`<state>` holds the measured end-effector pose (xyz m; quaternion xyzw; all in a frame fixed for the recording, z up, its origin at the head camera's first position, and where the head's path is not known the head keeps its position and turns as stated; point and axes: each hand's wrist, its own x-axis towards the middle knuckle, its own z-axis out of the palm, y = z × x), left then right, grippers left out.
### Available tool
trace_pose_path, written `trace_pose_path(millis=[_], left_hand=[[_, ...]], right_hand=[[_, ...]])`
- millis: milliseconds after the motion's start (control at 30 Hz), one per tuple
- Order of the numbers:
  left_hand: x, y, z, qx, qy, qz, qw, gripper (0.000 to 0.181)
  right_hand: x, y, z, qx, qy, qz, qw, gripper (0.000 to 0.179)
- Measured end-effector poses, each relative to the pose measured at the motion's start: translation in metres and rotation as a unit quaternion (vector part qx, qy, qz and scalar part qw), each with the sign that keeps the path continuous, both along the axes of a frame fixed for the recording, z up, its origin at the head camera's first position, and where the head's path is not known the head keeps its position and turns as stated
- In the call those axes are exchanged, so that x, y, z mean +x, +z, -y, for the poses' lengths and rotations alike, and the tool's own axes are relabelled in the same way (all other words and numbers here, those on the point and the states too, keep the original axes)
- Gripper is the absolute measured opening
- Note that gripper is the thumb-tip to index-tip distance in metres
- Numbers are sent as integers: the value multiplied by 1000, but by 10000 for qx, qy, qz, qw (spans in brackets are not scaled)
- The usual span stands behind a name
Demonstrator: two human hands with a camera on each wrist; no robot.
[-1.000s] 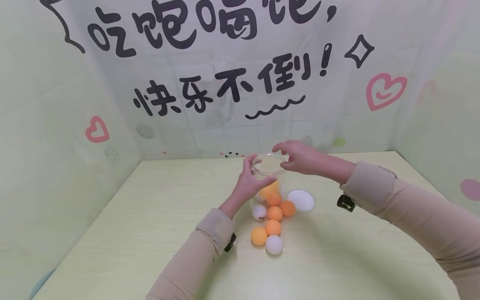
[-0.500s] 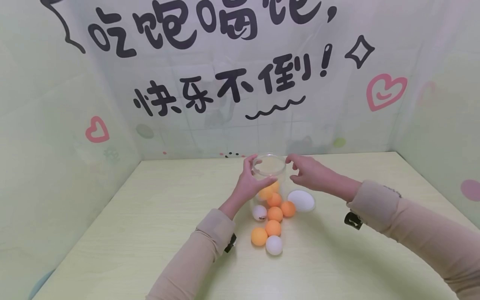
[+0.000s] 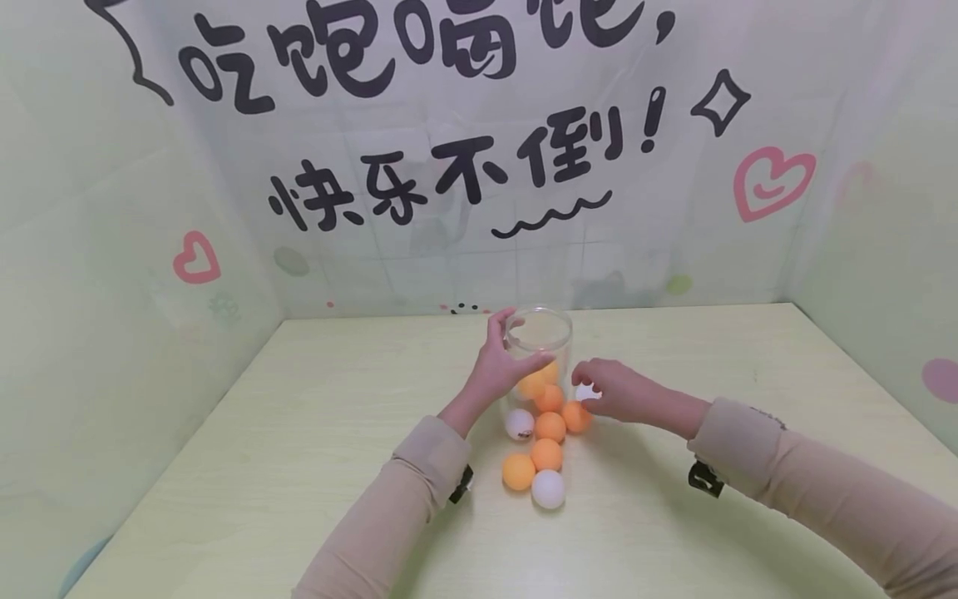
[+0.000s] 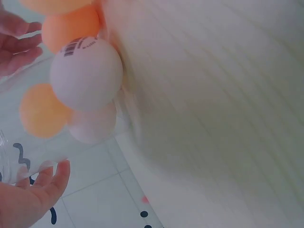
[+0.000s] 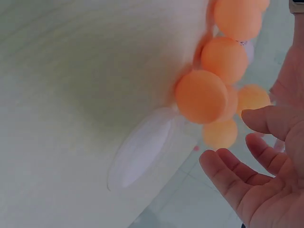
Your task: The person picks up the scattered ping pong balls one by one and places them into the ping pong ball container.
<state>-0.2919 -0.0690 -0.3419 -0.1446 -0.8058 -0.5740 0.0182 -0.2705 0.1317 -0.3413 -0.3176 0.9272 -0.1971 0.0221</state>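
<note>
My left hand (image 3: 500,364) holds the upper side of a clear plastic jar (image 3: 565,353), thumb in front and fingers around the back. The jar stands upright and open-topped, with orange and white ping-pong balls (image 3: 533,384) inside. My right hand (image 3: 632,393) hovers just right of the jar, its fingers loosely bent and nothing between them. In the right wrist view its thumb and fingers (image 5: 223,178) spread apart near an orange ping-pong ball (image 5: 202,97) on the table. A white ping-pong ball with printing (image 4: 86,73) lies outside the jar.
A white round lid (image 5: 145,154) lies flat beside the jar, partly covered by my right hand in the head view. More orange balls (image 3: 547,454) and a white ball (image 3: 549,489) sit in front of the jar. A printed curtain (image 3: 419,266) hangs behind the table.
My right hand has moved from the jar's rim out to the right, then down toward the orange ball and lid. The left hand stays on the jar.
</note>
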Motion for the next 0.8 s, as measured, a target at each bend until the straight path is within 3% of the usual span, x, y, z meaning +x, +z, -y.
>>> trace_pose_path(millis=[200, 333, 533, 800], left_hand=[[20, 22, -1, -73, -17, 36, 10000, 81], [23, 25, -1, -81, -11, 97, 9999, 81], [24, 26, -1, -26, -47, 92, 9999, 81], [19, 20, -1, -6, -79, 27, 10000, 80]], right_hand=[[3, -19, 1, 53, 326, -177, 9993, 21], [5, -30, 4, 2, 202, -240, 9995, 27], [7, -40, 6, -120, 259, -645, 9975, 28], [9, -39, 7, -106, 277, -652, 9974, 30]])
